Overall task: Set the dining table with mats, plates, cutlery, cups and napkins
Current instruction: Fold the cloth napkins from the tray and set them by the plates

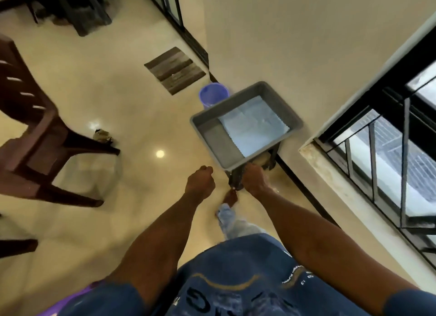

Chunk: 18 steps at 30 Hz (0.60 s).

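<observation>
One grip — the right hand (253,180) — clutches the grey tub's (207,127) near rim; left hand (200,182) fisted, holding nothing.

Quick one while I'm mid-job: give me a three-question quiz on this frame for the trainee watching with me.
1. True or false: the grey tub has a pale blue folded cloth lying inside it.
2. Which hand is down at the tub's near corner? A) left hand B) right hand C) both
3. Fill in: the purple bucket stands on the floor just beyond the tub, near the striped ____.

Key
1. True.
2. B. The right hand is at the corner; the left is a loose fist holding nothing, apart from the tub.
3. Doormat.
</observation>
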Motion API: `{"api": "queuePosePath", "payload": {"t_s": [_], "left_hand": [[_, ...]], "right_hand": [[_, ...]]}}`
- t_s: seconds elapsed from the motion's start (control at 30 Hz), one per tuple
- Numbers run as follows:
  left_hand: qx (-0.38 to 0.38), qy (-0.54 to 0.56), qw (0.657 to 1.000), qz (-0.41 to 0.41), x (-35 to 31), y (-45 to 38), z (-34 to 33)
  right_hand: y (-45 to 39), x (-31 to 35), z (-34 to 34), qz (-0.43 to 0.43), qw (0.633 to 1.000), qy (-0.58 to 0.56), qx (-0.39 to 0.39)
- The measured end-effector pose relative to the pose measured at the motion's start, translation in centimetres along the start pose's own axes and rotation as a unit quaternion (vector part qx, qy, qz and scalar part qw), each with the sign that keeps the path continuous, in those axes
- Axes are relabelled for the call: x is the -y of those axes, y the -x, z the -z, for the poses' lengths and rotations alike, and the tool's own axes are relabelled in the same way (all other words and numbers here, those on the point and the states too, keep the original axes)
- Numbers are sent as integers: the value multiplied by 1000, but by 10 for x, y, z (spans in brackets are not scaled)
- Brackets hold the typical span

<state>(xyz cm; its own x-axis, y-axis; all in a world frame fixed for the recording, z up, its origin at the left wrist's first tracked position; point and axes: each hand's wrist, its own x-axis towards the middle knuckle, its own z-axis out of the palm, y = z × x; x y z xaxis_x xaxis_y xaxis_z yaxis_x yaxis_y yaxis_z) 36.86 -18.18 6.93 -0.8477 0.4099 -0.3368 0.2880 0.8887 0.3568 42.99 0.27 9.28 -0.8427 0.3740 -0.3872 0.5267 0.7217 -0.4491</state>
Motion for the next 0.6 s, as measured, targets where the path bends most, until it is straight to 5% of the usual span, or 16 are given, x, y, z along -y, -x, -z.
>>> {"api": "queuePosePath", "payload": {"t_s": [0.27, 0.6], "left_hand": [[100, -59, 991, -60, -4, -161, 47], [198, -92, 962, -165, -37, -284, 70]], "right_hand": [[-131, 16, 21, -137, 988, -70, 5], [-177, 17, 20, -281, 950, -133, -43]]}}
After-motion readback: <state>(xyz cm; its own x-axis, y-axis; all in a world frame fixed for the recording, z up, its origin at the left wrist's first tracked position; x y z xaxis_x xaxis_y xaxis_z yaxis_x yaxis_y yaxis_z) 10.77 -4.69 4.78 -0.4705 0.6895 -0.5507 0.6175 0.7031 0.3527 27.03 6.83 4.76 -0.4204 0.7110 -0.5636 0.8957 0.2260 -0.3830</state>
